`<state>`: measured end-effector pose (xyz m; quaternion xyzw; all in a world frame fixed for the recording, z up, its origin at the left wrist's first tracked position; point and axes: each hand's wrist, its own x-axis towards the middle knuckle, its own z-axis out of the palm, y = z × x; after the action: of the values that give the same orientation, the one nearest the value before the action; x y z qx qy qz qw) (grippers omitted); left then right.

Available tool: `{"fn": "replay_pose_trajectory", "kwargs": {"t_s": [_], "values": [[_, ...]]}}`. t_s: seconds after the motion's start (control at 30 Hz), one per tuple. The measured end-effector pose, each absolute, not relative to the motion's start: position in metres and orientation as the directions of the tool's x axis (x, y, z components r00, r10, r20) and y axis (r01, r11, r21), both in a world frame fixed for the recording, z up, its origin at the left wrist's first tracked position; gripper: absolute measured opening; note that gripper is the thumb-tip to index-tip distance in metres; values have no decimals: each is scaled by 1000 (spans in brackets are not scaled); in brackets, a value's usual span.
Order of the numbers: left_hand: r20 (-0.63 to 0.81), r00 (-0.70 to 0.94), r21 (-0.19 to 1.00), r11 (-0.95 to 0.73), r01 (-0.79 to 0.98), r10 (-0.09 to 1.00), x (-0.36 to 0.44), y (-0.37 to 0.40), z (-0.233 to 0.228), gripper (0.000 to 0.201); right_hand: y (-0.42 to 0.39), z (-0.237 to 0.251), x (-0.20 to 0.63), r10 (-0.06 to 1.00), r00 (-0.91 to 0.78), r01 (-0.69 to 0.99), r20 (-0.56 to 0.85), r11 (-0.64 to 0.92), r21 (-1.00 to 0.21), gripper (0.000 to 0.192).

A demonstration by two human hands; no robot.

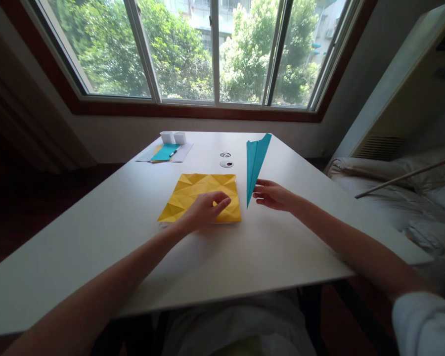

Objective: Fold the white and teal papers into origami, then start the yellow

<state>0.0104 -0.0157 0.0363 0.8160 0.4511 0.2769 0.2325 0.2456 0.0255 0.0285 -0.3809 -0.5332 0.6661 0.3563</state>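
Near the far left corner of the smooth white tabletop point(81, 262), flat white paper point(185, 151) lies under an orange-yellow sheet point(156, 158) and a smaller, plain teal sheet point(164, 153). A slim pen point(174, 151), dark and white, rests slantwise on the teal, and two small, blocky white containers point(167, 137) stand just behind, by the far edge.

Toward the middle, well in from the near edge, lies the yellow paper point(203, 184), a roughly square sheet crossed by sharp diagonal creases that break it into raised triangular facets; a thin white layer shows below its near side. The left grip point(204, 209) is over its near right part, thumb and fingers loosely curled around a gap, grasping nothing visible.

Beyond the yellow paper, two flat round discs point(226, 164) carry dark markings too small to read.

Right of these is the folded teal paper point(255, 163), a long, crisp wedge with lengthwise folds, its narrow point toward the near edge and its broad, notched end toward the far right corner. The right grip point(275, 195) has its fingers spread at the wedge's right side; whether they pinch it, I cannot tell.
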Motion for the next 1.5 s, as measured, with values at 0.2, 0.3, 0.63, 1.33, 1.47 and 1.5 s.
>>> {"fn": "replay_pose_trajectory", "kwargs": {"t_s": [0.2,0.3,0.63,1.33,1.47,1.5], "values": [[-9,471,996,-32,80,882,36,-34,31,35,-11,20,219,882,-464,-157,-83,-174,-972,19],[-25,425,1000,27,2,905,37,-33,28,33,-14,17,216,909,-416,-156,-36,-110,-982,24],[252,242,869,-329,370,937,27,-30,26,26,-16,11,217,988,-143,-88,57,45,-995,31],[144,388,989,-115,-98,911,36,-32,24,36,-23,16,210,992,-119,-303,-35,-70,-951,48],[131,391,990,-103,-92,911,36,-32,25,36,-26,15,208,990,-126,-244,57,24,-969,46],[134,388,990,-112,-80,912,36,-32,25,36,-26,15,207,988,-132,-238,75,42,-970,45]]}}
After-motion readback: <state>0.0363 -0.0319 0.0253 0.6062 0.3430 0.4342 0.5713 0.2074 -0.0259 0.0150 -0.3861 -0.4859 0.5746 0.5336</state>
